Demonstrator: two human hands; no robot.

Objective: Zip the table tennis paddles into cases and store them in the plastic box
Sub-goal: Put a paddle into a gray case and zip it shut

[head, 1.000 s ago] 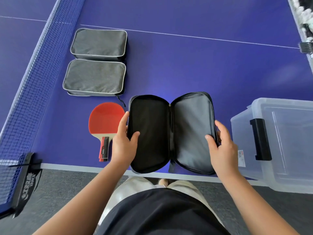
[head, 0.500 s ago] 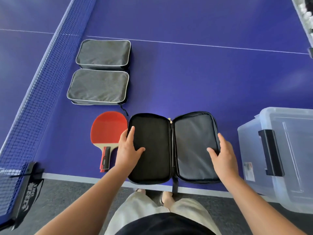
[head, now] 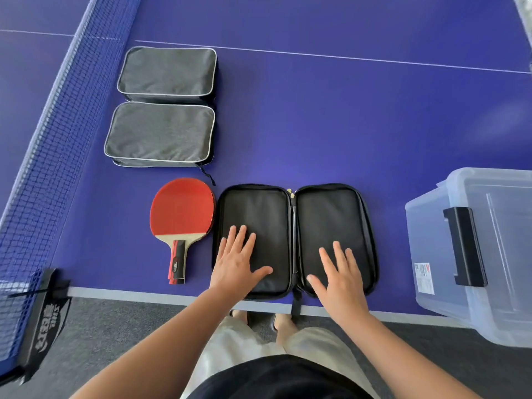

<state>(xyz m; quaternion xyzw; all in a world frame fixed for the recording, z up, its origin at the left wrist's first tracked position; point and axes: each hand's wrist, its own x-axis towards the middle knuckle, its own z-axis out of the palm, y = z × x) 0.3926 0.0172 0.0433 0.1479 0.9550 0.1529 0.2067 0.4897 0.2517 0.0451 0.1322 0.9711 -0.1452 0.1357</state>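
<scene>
A black paddle case (head: 296,214) lies unzipped and spread flat at the table's near edge, its inside empty. My left hand (head: 236,260) presses flat on its left half with fingers straight and spread. On the right half, my right hand (head: 339,275) lies flat the same way. A red paddle (head: 181,214) with a black and red handle rests just left of the case, handle toward me. The clear plastic box (head: 431,254) with a black latch stands at the right edge.
Two closed grey cases (head: 161,133) (head: 168,72) lie one behind the other beyond the paddle. The blue net (head: 49,139) and its black clamp (head: 43,315) run along the left. The blue table (head: 345,125) stretches away behind the open case.
The open case came down from being held up by its sides to lying flat on the table. Both hands let go of its edges and now press flat on its two halves.
</scene>
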